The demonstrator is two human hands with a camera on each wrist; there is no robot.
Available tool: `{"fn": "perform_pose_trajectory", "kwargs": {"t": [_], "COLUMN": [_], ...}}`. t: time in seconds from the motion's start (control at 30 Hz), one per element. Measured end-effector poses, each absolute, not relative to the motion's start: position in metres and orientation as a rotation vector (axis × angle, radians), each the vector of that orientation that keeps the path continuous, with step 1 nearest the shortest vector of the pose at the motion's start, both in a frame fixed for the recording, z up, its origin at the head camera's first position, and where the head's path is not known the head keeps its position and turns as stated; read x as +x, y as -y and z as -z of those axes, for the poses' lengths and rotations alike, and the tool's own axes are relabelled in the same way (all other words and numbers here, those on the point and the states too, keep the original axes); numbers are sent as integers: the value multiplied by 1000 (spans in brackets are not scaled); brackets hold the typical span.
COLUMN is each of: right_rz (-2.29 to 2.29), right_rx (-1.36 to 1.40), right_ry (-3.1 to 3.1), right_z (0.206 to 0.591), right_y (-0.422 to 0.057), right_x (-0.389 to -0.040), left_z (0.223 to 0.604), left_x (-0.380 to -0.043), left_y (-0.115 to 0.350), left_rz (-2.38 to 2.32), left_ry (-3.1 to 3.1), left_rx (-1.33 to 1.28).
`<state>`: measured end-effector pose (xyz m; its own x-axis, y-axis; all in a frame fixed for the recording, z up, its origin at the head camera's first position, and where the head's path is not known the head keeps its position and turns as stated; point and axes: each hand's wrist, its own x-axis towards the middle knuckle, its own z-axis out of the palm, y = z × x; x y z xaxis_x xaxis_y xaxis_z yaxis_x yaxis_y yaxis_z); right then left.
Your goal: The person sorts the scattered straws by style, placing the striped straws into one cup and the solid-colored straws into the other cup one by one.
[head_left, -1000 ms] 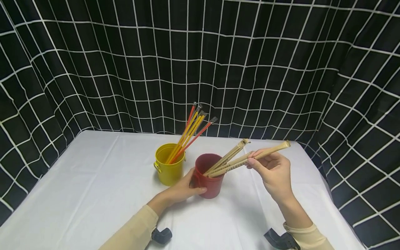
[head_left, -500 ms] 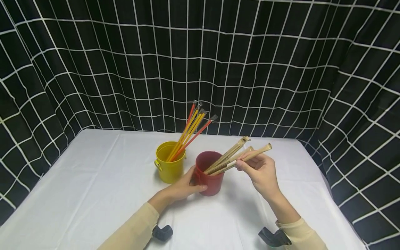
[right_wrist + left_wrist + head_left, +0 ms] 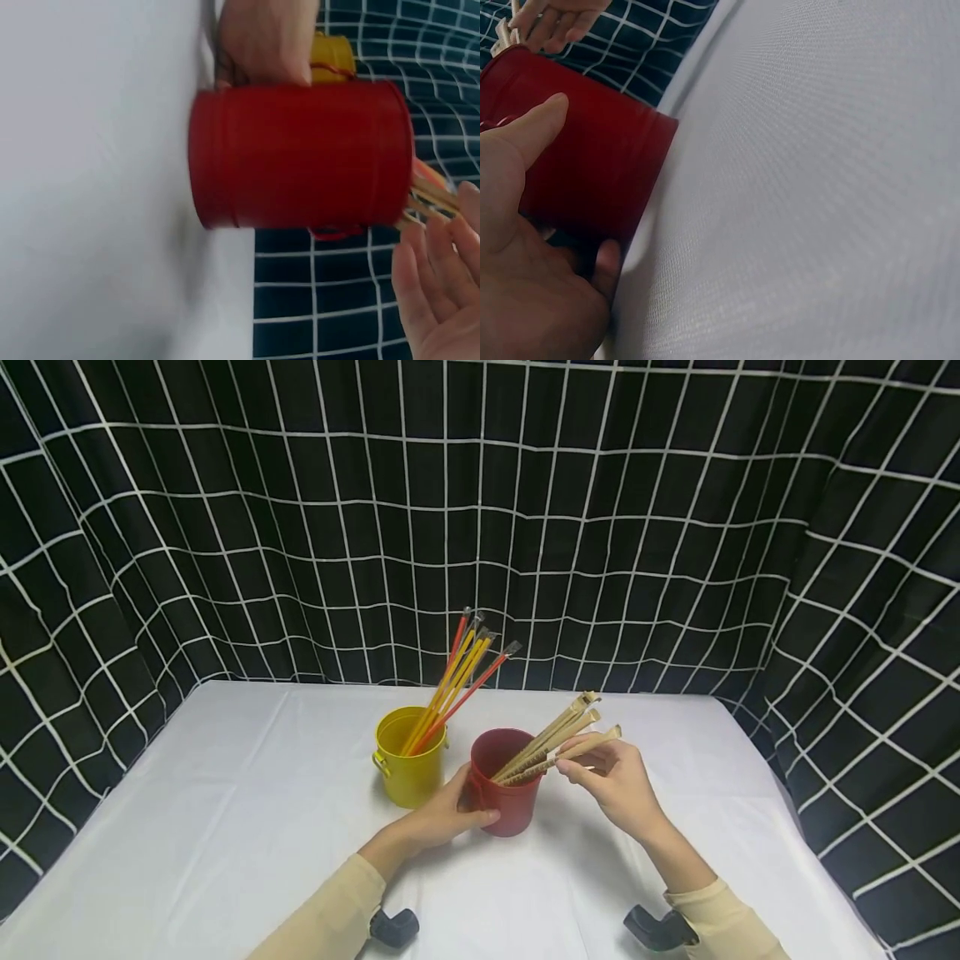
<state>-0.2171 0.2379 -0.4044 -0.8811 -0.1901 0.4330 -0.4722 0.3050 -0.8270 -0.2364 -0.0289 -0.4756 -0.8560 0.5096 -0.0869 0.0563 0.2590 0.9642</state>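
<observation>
A red bucket (image 3: 517, 810) stands on the white table with several brown paper-wrapped sticks (image 3: 558, 731) leaning out to the right. My left hand (image 3: 442, 814) grips its left side, thumb across the front; in the left wrist view the thumb lies along the red wall. My right hand (image 3: 615, 785) pinches one paper-wrapped stick (image 3: 596, 741) between thumb and fingers, its lower end inside the bucket. In the right wrist view, the right fingers (image 3: 431, 281) are beside the bucket's mouth, and the sticks there are partly hidden.
A yellow bucket (image 3: 412, 781) stands behind and left of the red one, holding several yellow and orange sticks (image 3: 457, 681) with clear wrapper ends. White cloth covers the table (image 3: 225, 827). A black curtain with white grid lines (image 3: 420, 527) surrounds the back and sides.
My right hand has moved left and slightly down, lowering the paper-wrapped stick further into the red bucket among the others. My left hand keeps its grip on the bucket.
</observation>
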Motion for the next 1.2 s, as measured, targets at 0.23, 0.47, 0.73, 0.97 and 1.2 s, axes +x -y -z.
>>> {"fn": "perform_pose_trajectory", "kwargs": {"t": [0.23,0.47,0.73,0.97,1.2], "right_rz": [-1591,-1473,-1334,-1256,-1209], "right_rx": [661,680,781,843,760], "right_ry": [2371,2534,2734,2801,2811], "right_z": [400,394,382,372,365], "right_y": [-246,-248,-263,-286,-304], "right_x": [-216,-214,-210,-210,-214], "left_z": [474,473,479,477,472], "left_x": [-232,-233,-233,-228,-214], "left_y": [28,29,29,35,47], "left_rz": [-1638,-1640,-1668,-1649,-1527], "left_ry": [-2138,-2130,-2128,-2175,-2360], "left_rx": [508,526,543,570,527]}}
